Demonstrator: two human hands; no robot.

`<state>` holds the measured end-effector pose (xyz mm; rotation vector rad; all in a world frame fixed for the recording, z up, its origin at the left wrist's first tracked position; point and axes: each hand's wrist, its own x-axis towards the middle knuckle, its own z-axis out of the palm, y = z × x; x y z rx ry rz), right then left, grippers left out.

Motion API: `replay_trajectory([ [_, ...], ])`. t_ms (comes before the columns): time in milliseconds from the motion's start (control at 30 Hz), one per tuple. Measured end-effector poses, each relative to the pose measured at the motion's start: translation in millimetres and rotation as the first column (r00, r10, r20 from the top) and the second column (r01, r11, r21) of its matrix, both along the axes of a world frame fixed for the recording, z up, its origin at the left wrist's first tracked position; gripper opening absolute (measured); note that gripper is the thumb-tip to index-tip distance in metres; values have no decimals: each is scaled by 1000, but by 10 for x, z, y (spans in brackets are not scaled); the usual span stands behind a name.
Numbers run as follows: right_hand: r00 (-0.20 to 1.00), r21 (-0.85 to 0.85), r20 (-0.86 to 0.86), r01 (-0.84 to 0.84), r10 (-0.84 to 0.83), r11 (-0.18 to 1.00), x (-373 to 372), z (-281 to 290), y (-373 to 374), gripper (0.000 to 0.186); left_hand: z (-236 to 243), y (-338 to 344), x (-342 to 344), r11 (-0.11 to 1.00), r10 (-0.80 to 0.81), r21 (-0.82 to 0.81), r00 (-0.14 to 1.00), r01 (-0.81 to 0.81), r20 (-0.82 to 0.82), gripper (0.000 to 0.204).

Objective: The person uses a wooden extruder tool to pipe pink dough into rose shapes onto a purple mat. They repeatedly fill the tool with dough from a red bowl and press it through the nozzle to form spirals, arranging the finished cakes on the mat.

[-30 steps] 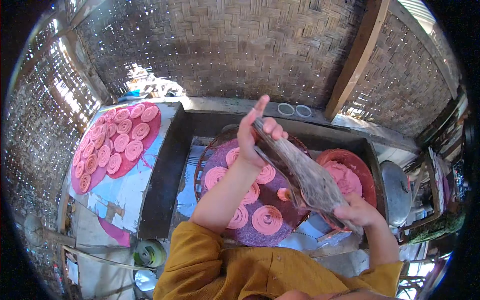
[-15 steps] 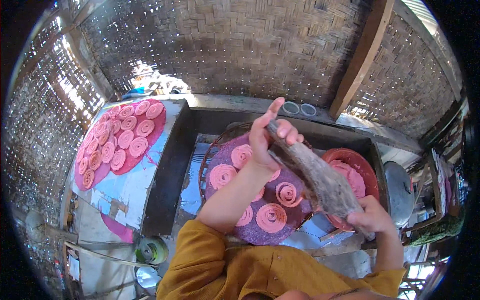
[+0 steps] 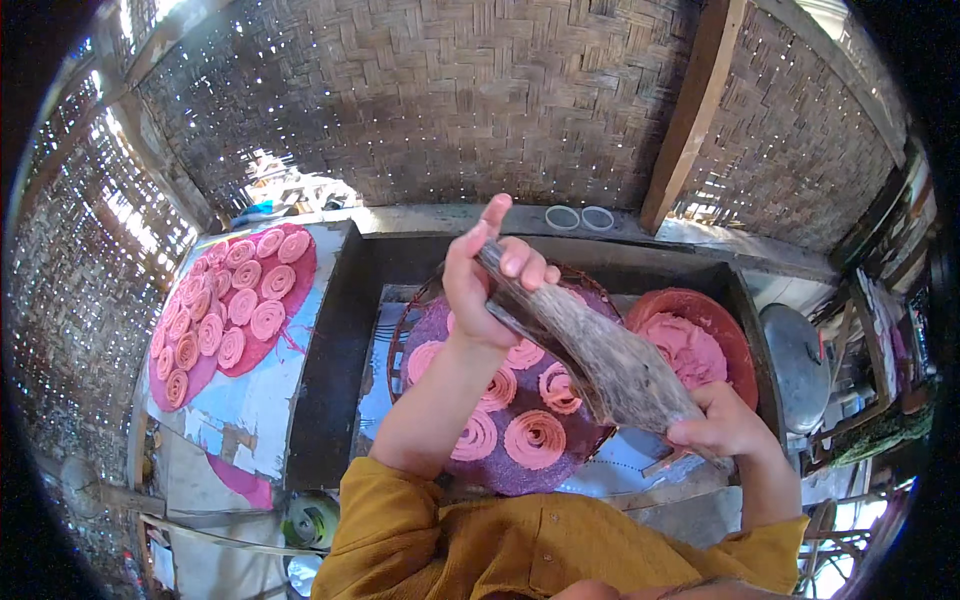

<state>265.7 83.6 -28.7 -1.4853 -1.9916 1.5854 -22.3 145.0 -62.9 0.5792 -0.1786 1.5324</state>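
Observation:
Both hands hold a long, weathered grey wooden tool (image 3: 625,360) slantwise above a round purple mat (image 3: 512,478). My left hand (image 3: 468,290) grips its upper-left end, with the index finger pointing up. At the lower-right end, my right hand (image 3: 735,422) is wrapped round the wood, thumb on top. The tool seems to split into two arms near my left hand. Several pink dough coils, one of them a large coil (image 3: 535,439), lie on the mat, and the tool hides some of them. A smaller coil (image 3: 560,388) lies beside the tool's lower edge.
Right of the mat, a red basin (image 3: 737,330) holds pink dough (image 3: 680,345). Farther right stands a lidded metal pot (image 3: 795,355). At left, a board (image 3: 270,420) carries more pink coils. Two round pale rims (image 3: 597,219) sit on the ledge below the woven wall (image 3: 430,100).
The view has shifted slightly. My hands have carried the wooden tool a little to the left over the mat, uncovering more of the basin's dough. Both grips stay the same.

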Motion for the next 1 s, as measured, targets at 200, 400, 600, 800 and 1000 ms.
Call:
replay_trajectory([
  [200, 997, -19, -19, 73, -74, 997, 236, -113, -107, 37, -190, 85, 244, 997, -82, 9, 996, 82, 32, 38],
  [400, 969, -26, -198, 148, -150, 989, 410, -329, -171, 46, -116, 75, 498, 947, -227, -274, 955, 170, -192, 39],
  [600, 948, -75, -253, 179, -192, 981, 400, -528, -189, 49, -1159, 194, 494, 935, -350, -354, 239, 28, -906, 40],
  [800, 937, 32, -239, 269, -254, 963, 289, -597, -198, 44, -1294, 192, 512, 972, -235, -233, 70, 37, -970, 46],
  [1000, 850, 1, -413, 360, -327, 933, 360, -753, -183, 38, -1157, 175, 424, 999, 28, 39, -361, -22, -932, 48],
])
